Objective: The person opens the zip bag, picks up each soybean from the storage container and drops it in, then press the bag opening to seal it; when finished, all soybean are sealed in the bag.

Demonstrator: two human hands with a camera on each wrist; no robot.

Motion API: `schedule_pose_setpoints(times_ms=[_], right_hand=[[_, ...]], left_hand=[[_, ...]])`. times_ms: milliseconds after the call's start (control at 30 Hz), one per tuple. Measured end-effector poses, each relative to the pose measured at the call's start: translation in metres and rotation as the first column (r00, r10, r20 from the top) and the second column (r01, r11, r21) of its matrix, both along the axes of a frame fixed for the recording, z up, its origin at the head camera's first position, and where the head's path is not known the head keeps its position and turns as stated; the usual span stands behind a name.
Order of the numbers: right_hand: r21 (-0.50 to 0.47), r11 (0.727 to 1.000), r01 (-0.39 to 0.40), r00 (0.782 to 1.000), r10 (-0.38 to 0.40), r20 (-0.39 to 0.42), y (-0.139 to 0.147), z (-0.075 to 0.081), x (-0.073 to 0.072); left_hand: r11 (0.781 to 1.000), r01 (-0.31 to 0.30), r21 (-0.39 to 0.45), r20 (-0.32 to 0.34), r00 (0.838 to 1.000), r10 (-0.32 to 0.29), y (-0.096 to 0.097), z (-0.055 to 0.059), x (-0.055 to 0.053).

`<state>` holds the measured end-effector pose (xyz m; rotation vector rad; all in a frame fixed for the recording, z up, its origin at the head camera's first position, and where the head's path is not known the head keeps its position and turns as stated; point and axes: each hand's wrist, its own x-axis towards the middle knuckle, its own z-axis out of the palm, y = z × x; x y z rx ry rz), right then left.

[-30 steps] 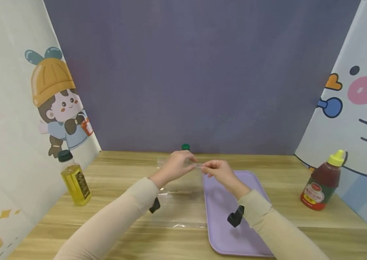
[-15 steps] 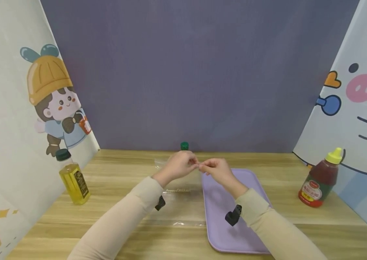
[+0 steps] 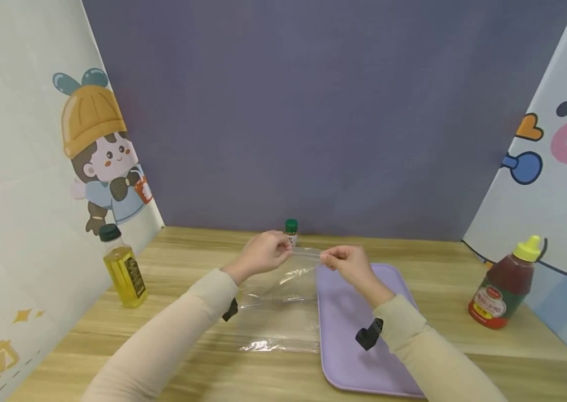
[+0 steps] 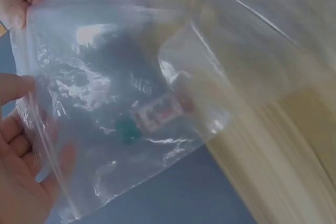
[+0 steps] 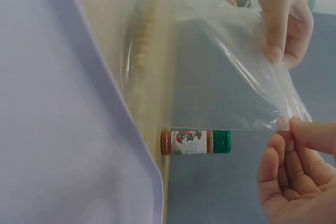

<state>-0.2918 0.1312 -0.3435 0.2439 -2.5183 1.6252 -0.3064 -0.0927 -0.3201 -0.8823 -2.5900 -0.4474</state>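
Observation:
A clear zip-top plastic bag (image 3: 279,321) hangs from both hands at its top edge, its lower part lying on the wooden table. My left hand (image 3: 262,254) pinches that edge between thumb and fingers, left of the middle. At the right corner, my right hand (image 3: 351,267) pinches the same edge with thumb and forefinger. The right wrist view shows the bag's film (image 5: 231,82) stretched between the hands. Pale, small bead-like pieces (image 5: 144,38) appear blurred through the film. Behind the bag stands a small spice bottle (image 5: 190,142) with a green cap.
A purple tray (image 3: 331,368) lies right of the bag, under the right forearm. An oil bottle (image 3: 126,273) with a dark cap stands far left. On the far right is a red sauce bottle (image 3: 501,287) with a yellow cap. A grey-blue panel (image 3: 283,111) closes off the back.
My hands were close together on the bag's edge and have now moved apart, spreading the edge between them. The bag's front has lifted, and more of the spice bottle shows.

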Motion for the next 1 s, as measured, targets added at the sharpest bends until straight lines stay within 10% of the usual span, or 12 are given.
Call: schedule_pose_setpoints(times_ms=[1000], right_hand=[[-0.015,0.999,-0.032,0.999,0.032,-0.016,-0.002,-0.002,-0.001]], left_hand=[[0.996,-0.062,0.066,0.002,0.998,0.062,-0.092,-0.007,0.012]])
